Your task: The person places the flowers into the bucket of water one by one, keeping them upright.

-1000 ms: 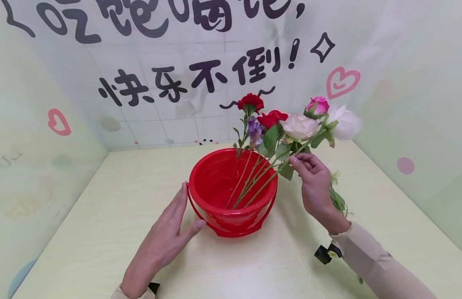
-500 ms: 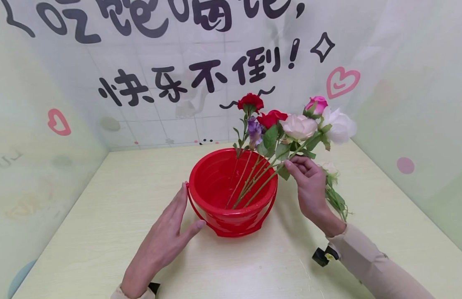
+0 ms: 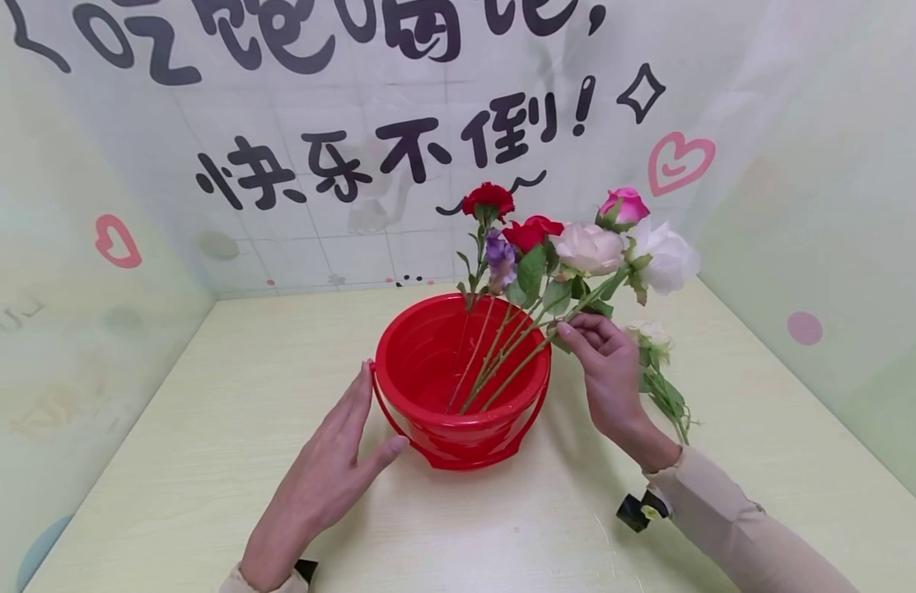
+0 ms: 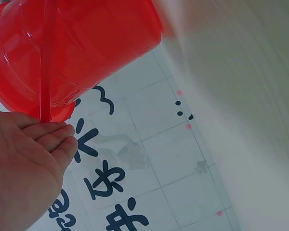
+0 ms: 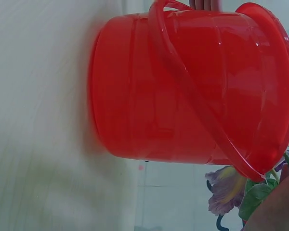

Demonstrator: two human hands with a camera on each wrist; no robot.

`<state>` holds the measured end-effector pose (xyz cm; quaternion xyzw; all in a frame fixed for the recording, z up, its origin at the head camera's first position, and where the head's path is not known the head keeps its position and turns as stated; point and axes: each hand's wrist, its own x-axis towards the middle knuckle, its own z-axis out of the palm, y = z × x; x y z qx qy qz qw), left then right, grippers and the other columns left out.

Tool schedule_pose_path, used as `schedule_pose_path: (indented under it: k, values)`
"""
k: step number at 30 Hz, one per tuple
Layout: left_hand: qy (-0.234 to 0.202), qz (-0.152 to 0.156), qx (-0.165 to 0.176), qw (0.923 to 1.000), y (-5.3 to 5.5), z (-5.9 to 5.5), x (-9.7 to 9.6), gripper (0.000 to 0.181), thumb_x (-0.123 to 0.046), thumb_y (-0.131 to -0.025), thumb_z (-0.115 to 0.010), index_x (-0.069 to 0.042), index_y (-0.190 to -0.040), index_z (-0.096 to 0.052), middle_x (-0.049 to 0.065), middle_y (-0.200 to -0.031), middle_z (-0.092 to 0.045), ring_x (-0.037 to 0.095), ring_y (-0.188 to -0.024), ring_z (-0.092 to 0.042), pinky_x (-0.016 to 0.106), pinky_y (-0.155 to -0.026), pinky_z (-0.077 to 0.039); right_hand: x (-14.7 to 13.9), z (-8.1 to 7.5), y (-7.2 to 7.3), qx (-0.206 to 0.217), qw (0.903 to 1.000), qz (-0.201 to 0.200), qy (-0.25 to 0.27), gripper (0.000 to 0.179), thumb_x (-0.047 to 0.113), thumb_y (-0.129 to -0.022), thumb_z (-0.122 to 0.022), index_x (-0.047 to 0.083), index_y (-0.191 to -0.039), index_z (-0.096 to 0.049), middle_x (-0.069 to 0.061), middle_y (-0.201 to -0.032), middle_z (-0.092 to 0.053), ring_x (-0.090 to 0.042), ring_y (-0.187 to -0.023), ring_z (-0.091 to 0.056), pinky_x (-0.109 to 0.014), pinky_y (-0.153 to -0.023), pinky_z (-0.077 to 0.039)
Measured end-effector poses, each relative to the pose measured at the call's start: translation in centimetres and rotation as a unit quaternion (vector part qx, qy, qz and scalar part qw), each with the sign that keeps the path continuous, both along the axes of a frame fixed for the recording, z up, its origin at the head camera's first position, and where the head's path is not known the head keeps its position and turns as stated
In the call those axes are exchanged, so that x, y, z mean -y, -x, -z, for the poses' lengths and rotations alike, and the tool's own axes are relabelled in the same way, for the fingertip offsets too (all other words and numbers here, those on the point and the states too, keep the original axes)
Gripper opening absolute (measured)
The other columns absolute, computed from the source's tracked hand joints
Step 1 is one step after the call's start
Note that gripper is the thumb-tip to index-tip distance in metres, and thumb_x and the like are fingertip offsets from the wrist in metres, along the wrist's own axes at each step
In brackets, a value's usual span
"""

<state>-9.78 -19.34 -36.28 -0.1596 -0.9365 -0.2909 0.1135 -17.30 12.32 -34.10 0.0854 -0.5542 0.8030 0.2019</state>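
A red bucket (image 3: 461, 441) stands on the table. Straight fingers of my left hand (image 3: 326, 469) touch its left side near the rim; the left wrist view shows them against the bucket's handle (image 4: 47, 72). My right hand (image 3: 612, 380) pinches a green stem over the right rim; it appears to lead up to a white flower (image 3: 665, 257). Other stems lean inside the bucket, topped by a red carnation (image 3: 488, 201), a red rose (image 3: 530, 234), a purple flower (image 3: 500, 262), a pale pink rose (image 3: 590, 248) and a bright pink rosebud (image 3: 625, 207).
A cream flower (image 3: 653, 333) with a leafy green stem lies on the table (image 3: 228, 412) behind the right wrist, partly hidden by that hand. Printed walls (image 3: 295, 231) enclose the table at the back and both sides.
My right hand has moved slightly left and down with the stem, and the white flower has swung the same way. The other blooms shift a little left. My left hand and the bucket stay put.
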Motion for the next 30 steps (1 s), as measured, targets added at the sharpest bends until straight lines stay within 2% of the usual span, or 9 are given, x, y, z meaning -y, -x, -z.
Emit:
schedule_pose_path:
  k: [4, 10, 22, 27, 30]
  values:
    - [-0.002, 0.000, 0.001, 1.0000, -0.02, -0.02, 0.01, 0.095, -0.051, -0.099, -0.064, -0.016, -0.168, -0.008, 0.010, -0.171, -0.020, 0.039, -0.151, -0.030, 0.062, -0.102, -0.048, 0.09, 0.04, -0.02, 0.002, 1.0000, -0.004, -0.005, 0.017, -0.013, -0.094, -0.064, 0.003, -0.092, -0.068, 0.001, -0.081, -0.072, -0.008, -0.080, -0.067, -0.024, -0.081, -0.054]
    - [-0.002, 0.002, 0.002, 1.0000, -0.04, 0.05, 0.06, 0.095, -0.051, -0.099, -0.064, -0.016, -0.168, -0.007, 0.009, -0.171, -0.019, 0.038, -0.152, -0.028, 0.062, -0.104, -0.047, 0.11, 0.19, -0.16, 0.008, 0.9997, -0.012, -0.019, 0.009, -0.011, -0.095, -0.066, -0.002, -0.095, -0.065, 0.001, -0.084, -0.073, -0.009, -0.082, -0.070, -0.026, -0.088, -0.056]
    - [0.000, 0.003, 0.006, 1.0000, 0.02, -0.04, 0.09, 0.096, -0.051, -0.099, -0.064, -0.015, -0.168, -0.007, 0.011, -0.171, -0.019, 0.039, -0.152, -0.028, 0.062, -0.104, -0.046, 0.21, 0.50, -0.14, 0.011, 0.9987, -0.011, -0.049, 0.016, -0.012, -0.094, -0.065, 0.003, -0.096, -0.067, 0.001, -0.084, -0.071, -0.010, -0.081, -0.067, -0.023, -0.083, -0.056]
    - [-0.001, 0.003, 0.008, 1.0000, -0.01, -0.10, 0.08, 0.096, -0.051, -0.099, -0.064, -0.015, -0.168, -0.007, 0.011, -0.171, -0.019, 0.039, -0.152, -0.028, 0.063, -0.104, -0.046, 0.23, 0.50, -0.21, 0.015, 0.9983, -0.010, -0.055, 0.006, -0.007, -0.095, -0.068, -0.004, -0.098, -0.065, 0.002, -0.085, -0.071, -0.010, -0.082, -0.066, -0.023, -0.083, -0.056]
    - [0.000, 0.001, 0.008, 1.0000, -0.04, -0.17, 0.06, 0.096, -0.052, -0.099, -0.063, -0.016, -0.168, -0.006, 0.010, -0.171, -0.019, 0.040, -0.151, -0.029, 0.063, -0.102, -0.048, 0.21, 0.51, -0.24, 0.019, 0.9980, -0.007, -0.060, 0.009, -0.005, -0.095, -0.069, -0.008, -0.101, -0.064, 0.001, -0.086, -0.070, -0.012, -0.083, -0.066, -0.023, -0.084, -0.056]
